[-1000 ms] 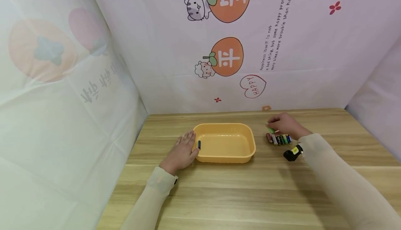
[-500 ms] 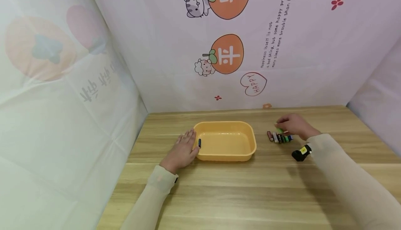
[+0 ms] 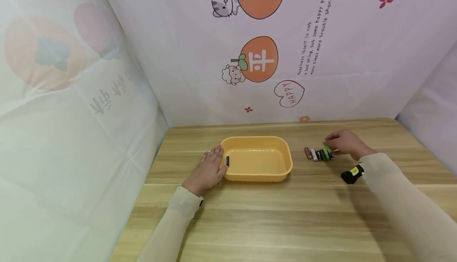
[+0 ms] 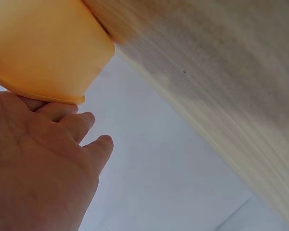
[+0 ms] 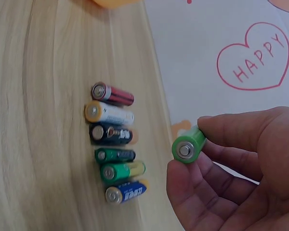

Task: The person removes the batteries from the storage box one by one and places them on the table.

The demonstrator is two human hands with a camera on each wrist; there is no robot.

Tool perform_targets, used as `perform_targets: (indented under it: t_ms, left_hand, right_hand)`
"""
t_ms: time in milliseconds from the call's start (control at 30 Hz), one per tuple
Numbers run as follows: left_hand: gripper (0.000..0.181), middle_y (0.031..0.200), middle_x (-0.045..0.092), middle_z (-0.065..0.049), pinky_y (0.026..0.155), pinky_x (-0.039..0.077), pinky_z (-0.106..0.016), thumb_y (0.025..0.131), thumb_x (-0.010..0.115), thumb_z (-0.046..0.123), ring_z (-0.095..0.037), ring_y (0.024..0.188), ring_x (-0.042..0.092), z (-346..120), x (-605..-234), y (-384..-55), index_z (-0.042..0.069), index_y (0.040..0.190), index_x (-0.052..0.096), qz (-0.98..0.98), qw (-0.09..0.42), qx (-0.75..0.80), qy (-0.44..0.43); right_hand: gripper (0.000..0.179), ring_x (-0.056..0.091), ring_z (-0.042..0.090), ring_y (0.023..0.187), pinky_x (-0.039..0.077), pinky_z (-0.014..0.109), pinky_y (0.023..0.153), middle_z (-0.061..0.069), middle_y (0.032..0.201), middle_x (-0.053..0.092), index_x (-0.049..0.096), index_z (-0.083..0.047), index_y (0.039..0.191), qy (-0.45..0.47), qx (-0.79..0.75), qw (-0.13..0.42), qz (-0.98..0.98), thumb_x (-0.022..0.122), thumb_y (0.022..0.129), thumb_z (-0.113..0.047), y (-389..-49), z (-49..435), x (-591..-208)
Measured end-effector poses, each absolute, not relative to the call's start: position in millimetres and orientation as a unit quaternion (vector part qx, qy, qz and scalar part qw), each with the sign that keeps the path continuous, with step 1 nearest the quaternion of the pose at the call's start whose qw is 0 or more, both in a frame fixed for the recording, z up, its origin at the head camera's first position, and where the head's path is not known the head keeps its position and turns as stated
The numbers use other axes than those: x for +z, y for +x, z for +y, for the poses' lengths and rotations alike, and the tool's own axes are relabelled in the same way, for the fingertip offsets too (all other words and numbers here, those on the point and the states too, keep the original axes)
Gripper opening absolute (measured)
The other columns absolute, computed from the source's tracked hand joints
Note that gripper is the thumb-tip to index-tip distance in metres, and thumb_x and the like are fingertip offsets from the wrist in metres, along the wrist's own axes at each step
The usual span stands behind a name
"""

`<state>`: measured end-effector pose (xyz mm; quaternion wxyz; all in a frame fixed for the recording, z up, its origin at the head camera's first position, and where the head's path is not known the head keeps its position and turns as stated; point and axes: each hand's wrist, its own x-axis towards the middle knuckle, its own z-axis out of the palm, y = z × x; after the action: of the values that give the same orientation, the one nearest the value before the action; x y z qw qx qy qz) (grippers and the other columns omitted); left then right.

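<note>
In the head view my left hand (image 3: pixel 206 171) lies along the left end of a yellow plastic tray (image 3: pixel 257 178), its fingers fairly straight against the rim. One dark blue battery (image 3: pixel 227 161) sits inside the tray near that hand. My right hand (image 3: pixel 347 143) pinches a light green battery (image 5: pixel 189 146) between thumb and fingertips, raised above the table. Close by, several batteries lie side by side in a row: a red one (image 5: pixel 114 94), a white one (image 5: pixel 111 113), a black one (image 5: pixel 113 134), green ones (image 5: pixel 124 171) and a blue one (image 5: pixel 127 192).
The wooden table (image 3: pixel 250 222) ends at a white printed cloth (image 3: pixel 200 95) hanging behind it. More cloth (image 3: pixel 71 143) hangs along the left side. A black wrist device (image 3: pixel 351 174) sits at the right cuff.
My right hand has moved to the right along the battery row, carrying the green battery. The left hand keeps its place on the tray. The head view has tilted slightly.
</note>
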<state>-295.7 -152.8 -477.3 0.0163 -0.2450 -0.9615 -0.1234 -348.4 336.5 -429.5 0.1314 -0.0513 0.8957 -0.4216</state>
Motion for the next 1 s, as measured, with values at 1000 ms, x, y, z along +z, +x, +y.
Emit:
perform_targets:
  t_ms: [1000]
  left_hand:
    - [0.070,0.162,0.007,-0.011,0.117,0.007,-0.046,0.104,0.018,0.049,-0.029,0.147,0.010,-153.4,-476.5,-295.8,0.002,0.155,0.012,-0.963,0.015,-0.120,-0.243]
  right_hand:
    - [0.048,0.063,0.030,0.092,0.057,0.039,0.073,0.031,0.113,0.058,0.047,0.021,0.127,-0.019,-0.393,0.133,0.910,0.057,0.098,-0.016,-356.6,368.6,-457.1]
